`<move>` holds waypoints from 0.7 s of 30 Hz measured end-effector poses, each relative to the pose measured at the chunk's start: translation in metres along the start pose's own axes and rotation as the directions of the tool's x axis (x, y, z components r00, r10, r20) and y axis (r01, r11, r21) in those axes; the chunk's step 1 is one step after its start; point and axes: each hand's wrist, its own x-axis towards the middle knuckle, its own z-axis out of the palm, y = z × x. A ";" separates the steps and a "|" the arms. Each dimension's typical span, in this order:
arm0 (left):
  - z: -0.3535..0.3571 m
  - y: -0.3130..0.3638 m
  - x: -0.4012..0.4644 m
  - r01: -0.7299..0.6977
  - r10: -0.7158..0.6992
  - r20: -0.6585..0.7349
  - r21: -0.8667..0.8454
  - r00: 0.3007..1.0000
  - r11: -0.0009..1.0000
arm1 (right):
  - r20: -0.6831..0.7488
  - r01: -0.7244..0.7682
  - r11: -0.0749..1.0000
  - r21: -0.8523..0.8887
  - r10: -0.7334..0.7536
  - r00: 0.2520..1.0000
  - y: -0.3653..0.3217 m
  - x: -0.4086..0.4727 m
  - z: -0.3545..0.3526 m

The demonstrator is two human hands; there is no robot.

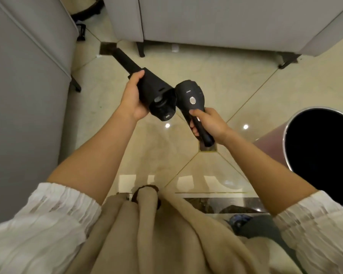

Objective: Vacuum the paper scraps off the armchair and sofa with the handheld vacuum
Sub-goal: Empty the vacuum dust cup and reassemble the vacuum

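Vacuum split in two over the tiled floor point(216, 80): my left hand point(132, 99) wraps the dust cup and nozzle section point(147, 84), nozzle pointing to eleven o'clock; my right hand point(208, 123) grips the motor handle point(194, 107), thumb lying along it. The halves touch at centre. Sofa point(236, 22) at twelve, armchair point(24, 80) at nine, dark-mouthed bin point(323, 153) at three.

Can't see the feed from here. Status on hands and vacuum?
Left hand grips nozzle section. Right hand grips motor handle. Vacuum split open over the floor. Bin at right, nothing blocking.
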 end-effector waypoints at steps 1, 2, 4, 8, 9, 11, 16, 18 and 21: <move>0.004 0.008 -0.004 -0.029 0.029 -0.013 -0.002 0.999 1.000 | 0.017 0.019 0.999 0.032 -0.019 1.000 -0.014 -0.008 -0.002; 0.007 0.016 -0.008 -0.058 0.058 -0.026 -0.005 0.998 0.998 | 0.030 0.038 0.998 0.040 -0.039 0.999 -0.025 -0.017 -0.004; 0.014 0.033 -0.017 -0.110 0.110 -0.044 -0.016 0.993 0.994 | 0.045 0.077 0.997 0.008 -0.077 0.996 -0.043 -0.034 -0.007; 0.025 0.059 -0.034 -0.144 0.140 -0.086 -0.034 0.986 0.989 | 0.090 0.126 0.992 -0.023 -0.124 0.988 -0.066 -0.061 -0.012; 0.029 0.064 -0.040 -0.144 0.140 -0.080 -0.048 0.987 0.988 | 0.101 0.139 0.989 -0.046 -0.134 0.986 -0.072 -0.070 -0.014; 0.036 0.070 -0.050 -0.140 0.136 -0.073 -0.052 0.988 0.989 | 0.118 0.160 0.983 -0.086 -0.149 0.982 -0.082 -0.086 -0.017; 0.047 0.071 -0.079 -0.159 0.159 -0.056 -0.006 0.986 0.987 | 0.190 0.173 0.981 -0.087 -0.154 0.970 -0.108 -0.117 -0.029; 0.051 0.070 -0.084 -0.164 0.164 -0.052 0.004 0.985 0.987 | 0.224 0.178 0.981 -0.078 -0.157 0.962 -0.115 -0.123 -0.030; 0.060 0.066 -0.095 -0.152 0.152 0.010 0.008 0.988 0.988 | 0.238 0.214 0.965 -0.152 -0.174 0.955 -0.123 -0.137 -0.031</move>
